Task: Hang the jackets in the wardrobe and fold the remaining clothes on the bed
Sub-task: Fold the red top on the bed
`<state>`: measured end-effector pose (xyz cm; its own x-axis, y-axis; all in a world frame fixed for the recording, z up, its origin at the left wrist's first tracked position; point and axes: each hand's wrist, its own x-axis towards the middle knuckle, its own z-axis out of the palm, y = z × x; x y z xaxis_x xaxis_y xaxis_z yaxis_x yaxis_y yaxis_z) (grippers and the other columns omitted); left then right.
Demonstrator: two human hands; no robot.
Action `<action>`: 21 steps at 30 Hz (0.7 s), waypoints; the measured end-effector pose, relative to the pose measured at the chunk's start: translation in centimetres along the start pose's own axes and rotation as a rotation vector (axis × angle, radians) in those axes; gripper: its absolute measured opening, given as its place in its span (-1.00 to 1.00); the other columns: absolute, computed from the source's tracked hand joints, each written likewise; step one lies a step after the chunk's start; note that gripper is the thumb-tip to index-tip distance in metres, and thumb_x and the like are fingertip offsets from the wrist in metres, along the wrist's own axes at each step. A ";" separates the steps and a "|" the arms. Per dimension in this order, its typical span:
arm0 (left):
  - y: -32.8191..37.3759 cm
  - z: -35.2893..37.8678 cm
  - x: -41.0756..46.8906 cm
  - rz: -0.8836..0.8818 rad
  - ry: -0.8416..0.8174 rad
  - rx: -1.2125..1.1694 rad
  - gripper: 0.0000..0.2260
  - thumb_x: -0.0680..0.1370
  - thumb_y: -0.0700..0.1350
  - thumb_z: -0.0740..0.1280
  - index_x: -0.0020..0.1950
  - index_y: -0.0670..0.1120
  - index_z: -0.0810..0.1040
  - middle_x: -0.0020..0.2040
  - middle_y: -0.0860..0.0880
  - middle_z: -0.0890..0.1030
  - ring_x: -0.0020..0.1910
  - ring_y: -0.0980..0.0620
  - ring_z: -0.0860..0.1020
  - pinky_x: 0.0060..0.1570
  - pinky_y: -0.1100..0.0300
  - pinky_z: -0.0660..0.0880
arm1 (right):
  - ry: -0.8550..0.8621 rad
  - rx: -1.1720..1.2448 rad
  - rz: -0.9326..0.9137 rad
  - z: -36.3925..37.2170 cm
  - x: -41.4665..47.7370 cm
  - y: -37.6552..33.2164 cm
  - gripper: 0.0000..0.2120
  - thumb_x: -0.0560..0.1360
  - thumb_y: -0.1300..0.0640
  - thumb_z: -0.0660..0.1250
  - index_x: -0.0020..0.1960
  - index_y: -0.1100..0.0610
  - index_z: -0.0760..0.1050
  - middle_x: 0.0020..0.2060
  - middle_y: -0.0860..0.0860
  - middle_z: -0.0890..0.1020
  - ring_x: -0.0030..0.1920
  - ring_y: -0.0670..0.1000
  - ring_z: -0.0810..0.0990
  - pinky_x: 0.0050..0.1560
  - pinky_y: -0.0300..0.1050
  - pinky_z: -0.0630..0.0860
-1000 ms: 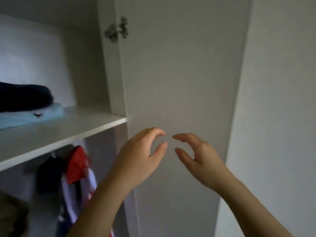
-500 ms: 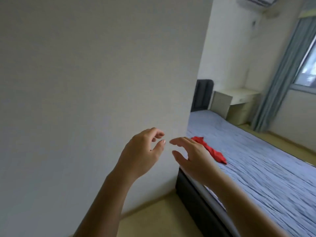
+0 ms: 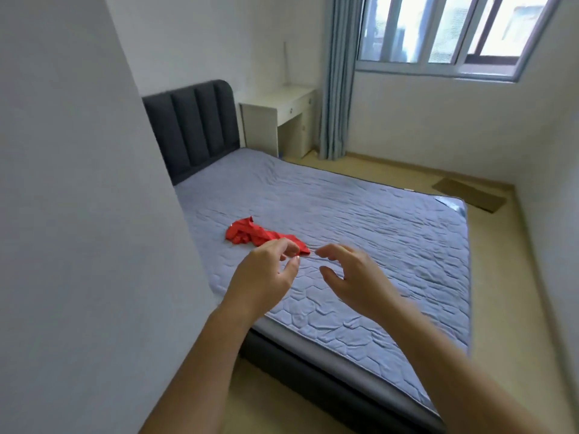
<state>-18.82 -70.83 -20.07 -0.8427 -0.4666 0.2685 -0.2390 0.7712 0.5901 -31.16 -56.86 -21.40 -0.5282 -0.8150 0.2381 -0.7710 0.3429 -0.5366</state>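
Observation:
A crumpled red garment (image 3: 250, 234) lies on the bed (image 3: 376, 233), on its grey quilted cover near the left side. My left hand (image 3: 266, 277) hovers in front of the garment's near end, fingers loosely curled and holding nothing. My right hand (image 3: 354, 277) is raised beside it, a little to the right, fingers also loosely curled and empty. Both hands are above the bed's near corner. The wardrobe's white side panel (image 3: 78, 214) fills the left of the view; its inside is hidden.
A dark padded headboard (image 3: 194, 126) stands at the bed's far end. Next to it are a white desk (image 3: 279, 117) and a grey-blue curtain (image 3: 338, 76) under the window. A flat cardboard piece (image 3: 470, 194) lies on the wooden floor at the right.
The view has swung right from the wardrobe's shelf and hanging clothes to the bed. Both hands stayed raised, empty and loosely curled, now over the bed near the red garment.

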 end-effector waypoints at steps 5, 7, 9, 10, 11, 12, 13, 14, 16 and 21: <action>-7.3 6.2 11.9 0.008 -0.103 0.124 -0.74 0.54 -0.08 0.29 0.22 -0.04 0.50 0.15 -0.01 0.55 0.16 -0.03 0.48 0.04 0.11 0.44 | -0.041 -0.068 0.120 3.0 8.2 8.1 -0.42 0.48 0.08 0.37 0.45 -0.03 0.25 0.31 -0.02 0.43 0.23 0.03 0.46 0.03 -0.13 0.45; -10.2 9.1 15.8 -0.032 -0.186 0.170 -0.72 0.56 -0.04 0.26 0.26 -0.04 0.48 0.19 -0.02 0.54 0.18 -0.05 0.47 0.05 0.09 0.43 | -0.117 -0.128 0.176 4.5 11.2 11.8 -0.37 0.48 0.04 0.36 0.47 -0.06 0.19 0.33 -0.02 0.39 0.27 0.04 0.41 0.01 -0.19 0.36; -13.4 12.5 18.8 -0.110 -0.305 0.238 -0.72 0.59 -0.02 0.21 0.25 -0.07 0.48 0.21 -0.05 0.55 0.19 -0.09 0.48 0.09 0.06 0.42 | -0.224 -0.172 0.236 6.6 14.5 15.7 -0.37 0.50 0.01 0.33 0.49 -0.06 0.14 0.37 -0.01 0.34 0.31 0.07 0.38 0.04 -0.14 0.38; -15.0 14.2 19.8 -0.156 -0.376 0.286 -0.72 0.60 -0.01 0.18 0.24 -0.08 0.49 0.22 -0.08 0.55 0.20 -0.10 0.48 0.11 0.05 0.42 | -0.282 -0.188 0.272 7.7 16.1 17.5 -0.38 0.52 0.01 0.32 0.49 -0.06 0.12 0.39 0.00 0.32 0.32 0.09 0.37 0.05 -0.10 0.41; -16.7 15.9 20.4 -0.203 -0.454 0.337 -0.73 0.61 -0.01 0.16 0.22 -0.09 0.48 0.22 -0.10 0.55 0.20 -0.11 0.48 0.12 0.05 0.41 | -0.343 -0.200 0.313 9.0 17.6 19.3 -0.38 0.53 0.02 0.31 0.50 -0.05 0.10 0.40 0.02 0.30 0.33 0.11 0.36 0.07 -0.06 0.43; -18.4 17.5 20.8 -0.243 -0.525 0.384 -0.73 0.61 0.00 0.14 0.21 -0.09 0.47 0.22 -0.11 0.54 0.21 -0.11 0.48 0.11 0.05 0.40 | -0.402 -0.210 0.349 10.4 19.2 21.0 -0.37 0.53 0.04 0.30 0.51 -0.04 0.08 0.41 0.04 0.29 0.34 0.13 0.34 0.10 -0.01 0.45; -20.1 19.1 21.2 -0.280 -0.588 0.417 -0.73 0.62 0.01 0.12 0.20 -0.09 0.47 0.22 -0.11 0.54 0.21 -0.11 0.48 0.11 0.06 0.39 | -0.461 -0.219 0.377 11.9 20.7 22.6 -0.35 0.53 0.05 0.30 0.51 -0.03 0.06 0.42 0.06 0.27 0.36 0.14 0.32 0.13 0.02 0.47; -22.0 20.7 21.7 -0.315 -0.628 0.432 -0.72 0.62 0.03 0.10 0.19 -0.08 0.46 0.21 -0.10 0.54 0.20 -0.11 0.48 0.09 0.06 0.40 | -0.511 -0.228 0.397 13.6 22.1 24.3 -0.33 0.53 0.07 0.30 0.52 -0.02 0.04 0.43 0.07 0.24 0.37 0.15 0.30 0.17 0.05 0.46; -26.1 23.8 23.8 -0.354 -0.657 0.440 -0.72 0.63 0.05 0.08 0.15 -0.07 0.47 0.19 -0.09 0.55 0.18 -0.10 0.49 0.07 0.07 0.40 | -0.579 -0.243 0.410 17.5 25.2 27.7 -0.31 0.52 0.07 0.30 0.53 -0.02 0.01 0.45 0.06 0.21 0.38 0.16 0.28 0.20 0.07 0.44; -37.5 33.0 30.7 -0.358 -0.678 0.418 -0.69 0.64 0.05 0.06 0.27 -0.06 0.41 0.24 -0.05 0.50 0.23 -0.05 0.45 0.12 0.08 0.41 | -0.645 -0.239 0.434 30.0 31.1 37.1 -0.23 0.50 0.09 0.32 0.53 -0.11 -0.09 0.53 0.03 0.02 0.47 0.15 0.13 0.23 0.10 0.43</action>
<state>-51.64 -99.76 -59.10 -0.7565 -0.4560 -0.4689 -0.5900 0.7851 0.1885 -65.55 -83.52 -58.15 -0.5445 -0.6705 -0.5039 -0.6383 0.7210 -0.2696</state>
